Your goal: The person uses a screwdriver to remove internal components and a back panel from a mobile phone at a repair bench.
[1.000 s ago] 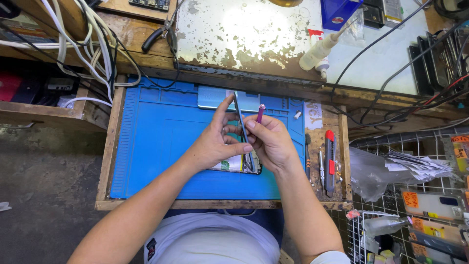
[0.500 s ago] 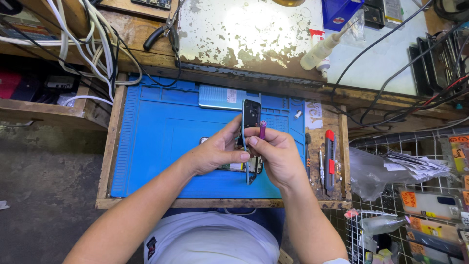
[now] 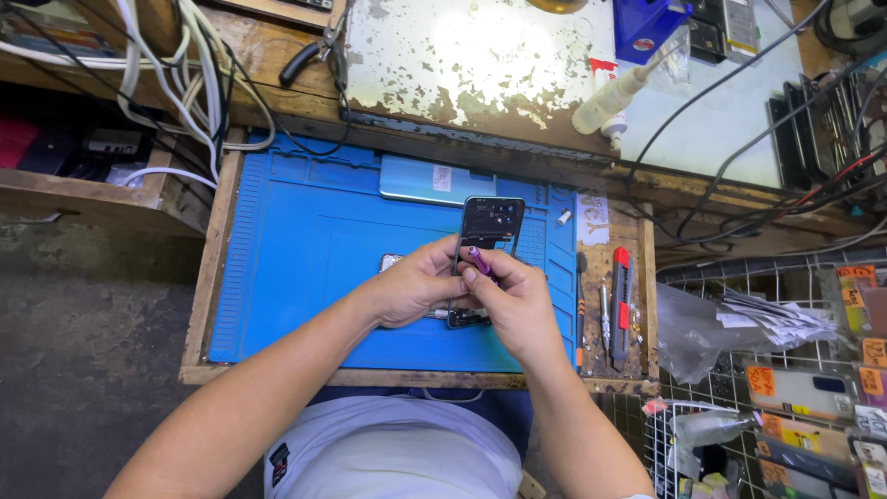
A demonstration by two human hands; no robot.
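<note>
Both hands grip the phone: left hand by its edges, right hand pinching a purple tool. It looks thin, light and fragile.

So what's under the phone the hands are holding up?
The phone stands tilted over the blue mat. Below it, another dark part peeks out on the mat; the left hand and right hand cover most of it.

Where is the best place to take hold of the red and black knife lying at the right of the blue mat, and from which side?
Take the knife at the middle of its long handle, coming from above. It lies flat on the wooden tray, lengthwise away from the person, with a thin tool close at its left, so pinching its two long sides seems easiest.
</note>
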